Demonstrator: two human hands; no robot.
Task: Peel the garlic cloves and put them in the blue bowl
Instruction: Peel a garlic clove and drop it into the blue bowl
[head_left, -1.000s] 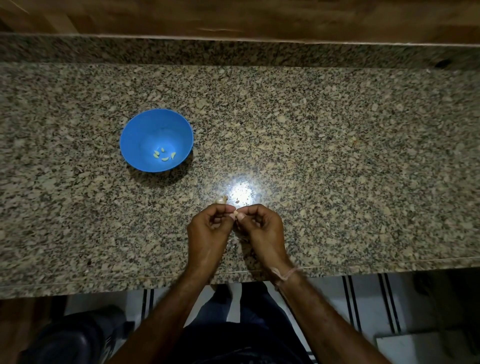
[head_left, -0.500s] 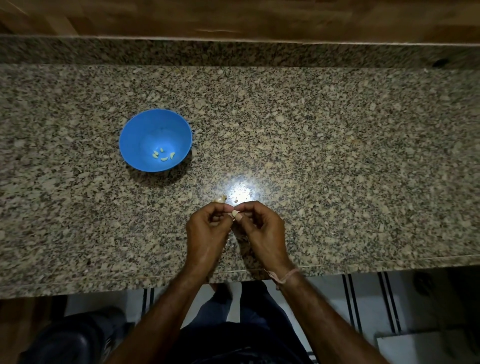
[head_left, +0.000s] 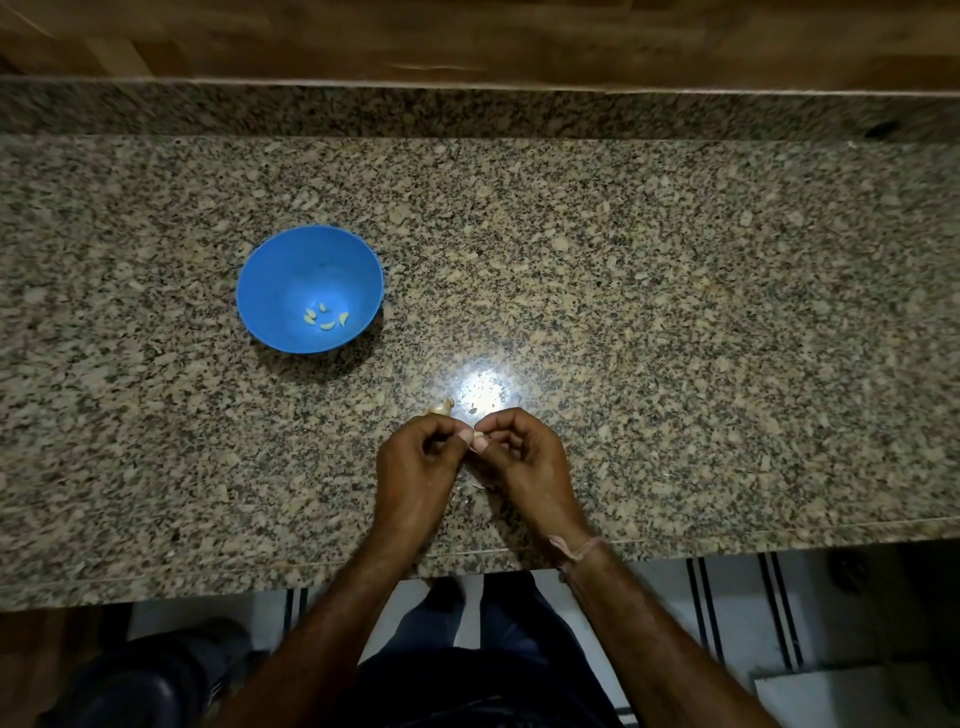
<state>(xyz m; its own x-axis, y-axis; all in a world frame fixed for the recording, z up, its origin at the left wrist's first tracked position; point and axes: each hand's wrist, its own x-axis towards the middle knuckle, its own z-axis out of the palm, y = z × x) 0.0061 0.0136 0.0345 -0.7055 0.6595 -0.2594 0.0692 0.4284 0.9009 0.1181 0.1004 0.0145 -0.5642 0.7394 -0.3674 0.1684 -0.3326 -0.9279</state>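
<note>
Left hand (head_left: 415, 467) and right hand (head_left: 524, 462) bare; both forearms bare down to frame edge. Thin pale pinkish thread band (head_left: 577, 550) round right wrist, at 5 o'clock from right hand, thicker toward inner side. Dark blue trousers (head_left: 501, 618) at 6 o'clock, between forearms, legs slightly apart. Darker garment (head_left: 467, 696) along bottom edge; colour unclear in dim light.

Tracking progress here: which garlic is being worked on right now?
The clove pinched between the left hand and right hand; other cloves lie in the blue bowl, one piece on the counter.
</note>
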